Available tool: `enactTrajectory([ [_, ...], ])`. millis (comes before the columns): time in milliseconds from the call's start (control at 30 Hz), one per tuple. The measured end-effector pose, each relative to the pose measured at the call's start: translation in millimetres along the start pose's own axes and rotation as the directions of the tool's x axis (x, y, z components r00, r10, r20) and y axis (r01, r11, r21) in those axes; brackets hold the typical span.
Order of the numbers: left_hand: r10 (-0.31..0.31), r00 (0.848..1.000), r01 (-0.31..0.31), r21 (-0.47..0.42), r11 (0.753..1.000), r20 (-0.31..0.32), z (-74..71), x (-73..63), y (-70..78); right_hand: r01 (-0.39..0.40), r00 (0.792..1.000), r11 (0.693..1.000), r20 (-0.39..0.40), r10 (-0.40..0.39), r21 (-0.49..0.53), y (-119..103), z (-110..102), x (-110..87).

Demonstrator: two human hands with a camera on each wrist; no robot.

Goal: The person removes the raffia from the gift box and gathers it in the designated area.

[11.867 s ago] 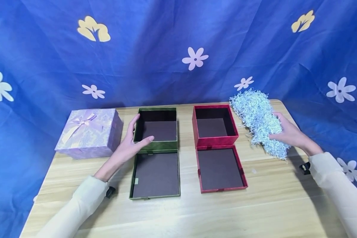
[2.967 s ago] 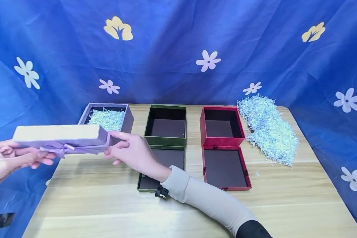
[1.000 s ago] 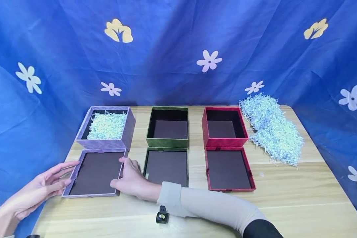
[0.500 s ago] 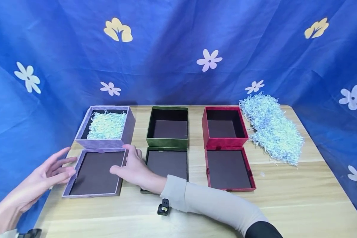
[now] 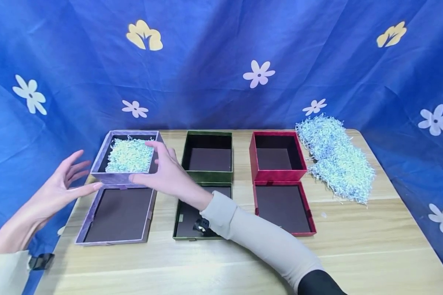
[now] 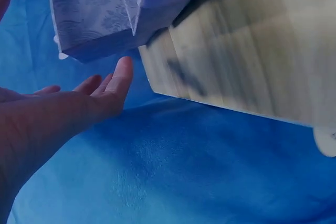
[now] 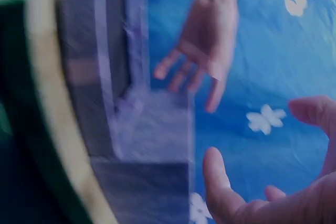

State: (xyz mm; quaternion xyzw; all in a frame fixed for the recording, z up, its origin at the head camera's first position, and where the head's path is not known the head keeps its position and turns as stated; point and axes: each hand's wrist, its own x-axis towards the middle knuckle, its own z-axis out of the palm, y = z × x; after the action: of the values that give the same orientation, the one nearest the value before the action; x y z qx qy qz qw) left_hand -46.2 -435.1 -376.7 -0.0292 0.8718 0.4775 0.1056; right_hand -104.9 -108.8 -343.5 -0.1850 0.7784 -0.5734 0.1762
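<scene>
The lilac box (image 5: 114, 178) stands at the back left with pale blue shredded paper (image 5: 129, 157) inside. In front of it lies its lid (image 5: 122, 219), dark inside facing up. My left hand (image 5: 60, 184), fingers spread, hovers off the left side of box and lid and holds nothing. My right hand (image 5: 166, 172) overlaps the box's right front corner in the head view, thumb and fingers apart. In the right wrist view my right hand (image 7: 262, 198) is beside the lilac box (image 7: 142, 192) with a gap between. The left wrist view has the left hand (image 6: 100, 98) below the box.
A green box (image 5: 206, 176) and a red box (image 5: 278, 175) stand open to the right, their lids lying in front. A heap of blue shredded paper (image 5: 339, 164) sits at the right back. A blue flowered cloth (image 5: 206, 61) hangs behind the wooden table (image 5: 243, 266).
The lilac lid came off the box, was turned over and laid in front of it. Both hands have since let go of it and moved up toward the box.
</scene>
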Motion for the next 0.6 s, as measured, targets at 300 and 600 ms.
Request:
enactTrajectory([
  [300, -0.069, 0.991, 0.077, -0.074, 0.994, 0.113, -2.3, 34.9, -5.7, 0.012, 1.0, 0.99, 0.009, -0.011, -0.141, -17.9, -8.4, 34.0],
  [600, -0.042, 0.982, 0.05, -0.039, 0.998, 0.184, -5.1, 52.6, -8.5, -0.006, 0.999, 0.956, 0.028, 0.015, -0.293, -21.2, 20.4, 70.0],
])
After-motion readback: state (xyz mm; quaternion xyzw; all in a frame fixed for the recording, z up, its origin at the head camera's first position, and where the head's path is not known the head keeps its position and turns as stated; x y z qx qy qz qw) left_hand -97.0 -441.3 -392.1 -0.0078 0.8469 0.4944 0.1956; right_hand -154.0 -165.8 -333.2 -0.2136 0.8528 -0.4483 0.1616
